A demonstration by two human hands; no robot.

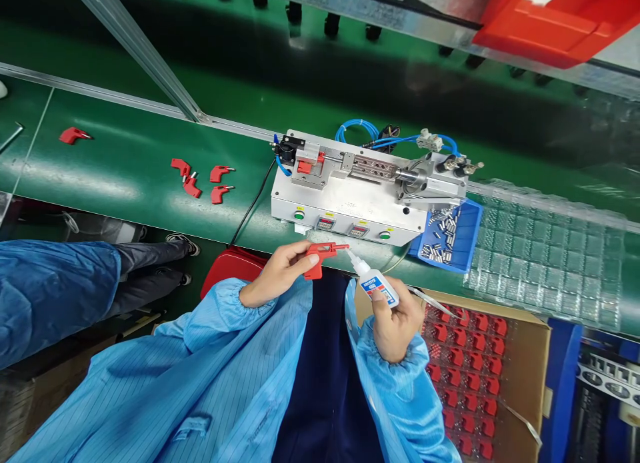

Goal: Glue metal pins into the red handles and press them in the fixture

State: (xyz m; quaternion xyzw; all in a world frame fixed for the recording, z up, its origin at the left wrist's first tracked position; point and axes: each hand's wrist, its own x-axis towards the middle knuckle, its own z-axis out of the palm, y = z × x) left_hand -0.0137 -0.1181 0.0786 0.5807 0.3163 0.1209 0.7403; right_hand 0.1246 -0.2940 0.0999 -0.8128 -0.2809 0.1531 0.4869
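Note:
My left hand pinches a red gun-shaped plastic part by its left side, its thin prong pointing right. In my right hand is a white Loctite glue bottle with a blue and red label, tilted up to the left. The bottle's nozzle tip is at the prong's end; whether they touch I cannot tell. Metal tweezers stick out to the right from behind my right hand. Just beyond both hands stands a bench machine with another red part in its fixture.
Several red parts with metal pins lie on the green bench. A blue bin of metal pins stands beside clear trays. Below right, a carton holds trayed red parts. Another person's blue sleeve is at left.

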